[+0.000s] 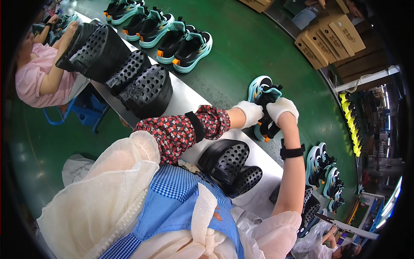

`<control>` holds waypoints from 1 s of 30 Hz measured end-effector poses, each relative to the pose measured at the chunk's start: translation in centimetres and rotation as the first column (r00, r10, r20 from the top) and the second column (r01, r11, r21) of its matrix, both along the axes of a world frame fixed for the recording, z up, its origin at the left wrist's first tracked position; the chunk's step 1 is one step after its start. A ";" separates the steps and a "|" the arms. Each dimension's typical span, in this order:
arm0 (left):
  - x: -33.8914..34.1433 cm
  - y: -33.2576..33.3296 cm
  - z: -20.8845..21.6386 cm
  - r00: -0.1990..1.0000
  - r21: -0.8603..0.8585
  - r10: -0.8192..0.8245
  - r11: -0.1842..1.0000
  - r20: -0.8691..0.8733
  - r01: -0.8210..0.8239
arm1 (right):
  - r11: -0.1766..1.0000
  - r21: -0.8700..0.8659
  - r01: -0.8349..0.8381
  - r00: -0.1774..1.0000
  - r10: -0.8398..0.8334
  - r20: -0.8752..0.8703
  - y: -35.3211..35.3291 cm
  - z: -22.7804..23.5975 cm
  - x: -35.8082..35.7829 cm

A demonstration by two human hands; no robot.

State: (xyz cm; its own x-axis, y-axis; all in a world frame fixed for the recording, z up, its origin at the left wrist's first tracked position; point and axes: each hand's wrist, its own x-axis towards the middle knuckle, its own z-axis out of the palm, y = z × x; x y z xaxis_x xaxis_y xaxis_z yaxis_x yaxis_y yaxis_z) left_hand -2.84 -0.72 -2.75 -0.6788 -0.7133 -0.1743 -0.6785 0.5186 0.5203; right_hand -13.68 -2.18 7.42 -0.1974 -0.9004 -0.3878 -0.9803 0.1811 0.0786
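Note:
Both my hands wear white gloves and reach out over the green belt to a black and light-teal sneaker (260, 83) with an orange heel tab. My left hand (250, 114) is closed at the left side of the shoe's collar. Against its right side, my right hand (282, 110) has its fingers curled in on the upper. The fingertips are partly hidden, so exactly which part they pinch does not show. Below the gloves more of the black shoe and an orange tab (266, 139) show; whether this is a second shoe I cannot tell.
Black perforated clogs (224, 159) sit on the metal ledge (185, 93) before me, with larger ones (148, 88) to the left. More sneakers (189, 52) stand on the green belt (233, 43). Cardboard boxes (330, 41) are at far right. A person in pink (36, 82) sits left.

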 end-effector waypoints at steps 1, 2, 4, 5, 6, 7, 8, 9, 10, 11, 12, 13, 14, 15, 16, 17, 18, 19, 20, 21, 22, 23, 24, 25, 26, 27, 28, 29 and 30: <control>0.0 -0.2 0.1 1.000 0.045 0.025 0.999 0.009 -0.026 | 1.000 -0.007 0.020 0.998 -0.020 -0.063 -0.5 -0.6 0.7; -0.1 -0.2 0.1 0.999 0.091 0.049 0.995 0.020 -0.050 | 1.000 0.006 0.019 0.995 -0.019 -0.101 -0.9 -2.0 1.1; -0.2 -0.2 -0.2 0.997 0.050 0.077 0.996 -0.014 -0.076 | 0.999 -0.031 0.041 0.997 -0.042 -0.058 -1.2 -3.8 1.5; -0.4 -0.5 -0.2 0.994 0.092 0.083 0.992 0.066 -0.089 | 0.996 -0.050 0.068 0.998 -0.069 -0.013 -1.3 -4.5 1.5; -0.5 -0.7 -0.1 0.985 0.137 0.089 0.985 0.146 -0.110 | 0.997 -0.040 0.066 0.998 -0.067 -0.009 -1.7 -4.7 1.4; -0.4 -0.9 -0.1 0.988 0.144 0.048 0.987 0.148 -0.070 | 1.000 -0.007 0.006 0.999 -0.006 0.044 -2.1 -4.9 1.1; -0.3 -1.2 -0.1 0.987 0.156 0.047 0.985 0.152 -0.071 | 0.998 0.024 -0.054 0.994 0.052 0.101 -2.6 -5.1 0.8; -0.4 -1.5 -0.1 0.984 0.135 0.003 0.990 0.180 -0.028 | 0.998 0.030 -0.053 0.986 0.048 0.158 -2.9 -5.5 0.4; -0.5 -1.7 -0.1 0.978 0.117 -0.040 0.993 0.207 0.016 | 0.998 0.046 -0.047 0.974 0.035 0.225 -3.3 -5.9 0.1; -0.6 -1.8 -0.2 0.974 0.107 -0.010 0.994 0.227 -0.015 | 0.997 0.060 -0.044 0.973 0.029 0.230 -3.7 -6.4 0.0; -0.7 -1.9 0.0 0.972 0.124 -0.018 0.992 0.232 -0.011 | 0.998 0.011 -0.055 0.978 0.051 0.203 -3.8 -6.6 0.2; -0.8 -2.1 0.2 0.967 0.145 -0.010 0.989 0.256 -0.028 | 0.997 -0.039 -0.067 0.982 0.073 0.176 -4.0 -7.0 0.3; -1.0 -2.2 0.5 0.960 0.165 -0.002 0.985 0.280 -0.046 | 0.995 -0.093 -0.034 0.986 0.049 0.158 -4.6 -8.3 0.2; -1.1 -2.4 0.5 0.963 0.217 0.067 0.968 0.262 -0.127 | 0.995 -0.098 -0.030 0.988 0.045 0.150 -5.1 -8.9 0.3; -1.3 -2.4 0.5 0.957 0.232 0.053 0.965 0.285 -0.123 | 0.994 -0.105 -0.026 0.989 0.041 0.142 -5.5 -9.3 0.3; -1.3 -2.2 0.5 0.958 0.210 0.053 0.971 0.282 -0.116 | 0.992 -0.122 -0.037 0.990 0.053 0.131 -5.5 -9.7 0.2; -1.3 -2.1 1.1 0.959 0.184 0.051 0.977 0.278 -0.105 | 0.991 -0.130 -0.026 0.990 0.044 0.137 -5.4 -9.5 0.3; -1.3 -2.0 1.3 0.957 0.188 0.061 0.975 0.282 -0.117 | 0.992 -0.129 -0.017 0.990 0.035 0.140 -5.2 -9.3 0.5; -0.9 -1.8 1.5 0.956 0.190 0.061 0.975 0.287 -0.119 | 0.992 -0.128 -0.006 0.990 0.024 0.142 -4.9 -9.1 0.8; -0.6 -1.6 1.9 0.956 0.154 0.028 0.985 0.292 -0.076 | 0.991 -0.131 0.001 0.990 0.018 0.141 -4.8 -9.0 0.6; -0.6 -1.3 2.2 0.955 0.118 -0.007 0.993 0.296 -0.029 | 0.994 -0.111 -0.012 0.988 0.029 0.151 -4.6 -8.8 0.4; -0.9 -1.2 2.1 0.934 0.119 -0.058 0.993 0.352 0.017 | 0.996 -0.091 -0.022 0.987 0.036 0.159 -4.2 -8.6 0.0; -0.7 -1.1 1.2 0.935 0.117 -0.067 0.993 0.347 0.028 | 0.996 -0.094 -0.012 0.988 0.026 0.154 -3.4 -8.1 0.0; -0.4 -0.9 0.2 0.956 0.077 0.005 0.997 0.294 -0.029 | 0.992 -0.121 -0.023 0.981 0.046 0.191 -2.3 -7.1 0.4; -0.3 -0.8 -0.8 0.969 0.044 0.070 0.996 0.236 -0.082 | 0.989 -0.148 -0.027 0.972 0.061 0.226 -1.1 -6.0 0.5; 0.4 -0.4 -0.3 0.975 0.034 0.116 0.992 0.188 -0.124 | 0.984 -0.168 -0.056 0.922 0.116 0.369 0.9 -4.6 0.4; 0.5 -0.1 -0.2 0.975 0.032 0.159 0.986 0.157 -0.166 | 0.965 -0.259 -0.044 0.884 0.159 0.440 3.2 -3.8 0.0; 0.6 -0.1 -0.1 0.973 0.046 0.128 0.989 0.193 -0.139 | 0.959 -0.282 -0.032 0.859 0.171 0.483 5.6 -2.4 -0.2; 1.1 -0.1 0.1 0.965 0.062 0.114 0.989 0.237 -0.133 | 0.952 -0.303 -0.034 0.823 0.199 0.532 7.9 -1.4 -0.2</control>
State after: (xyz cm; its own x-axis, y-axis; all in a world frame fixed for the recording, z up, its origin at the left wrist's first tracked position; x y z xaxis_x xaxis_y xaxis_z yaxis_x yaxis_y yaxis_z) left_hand -1.69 -0.82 -2.62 -0.5207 -0.7673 -0.3743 -0.8416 0.3876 0.3762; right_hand -13.85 5.73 6.00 0.0876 -0.9865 -0.1383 -0.8578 -0.0041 -0.5140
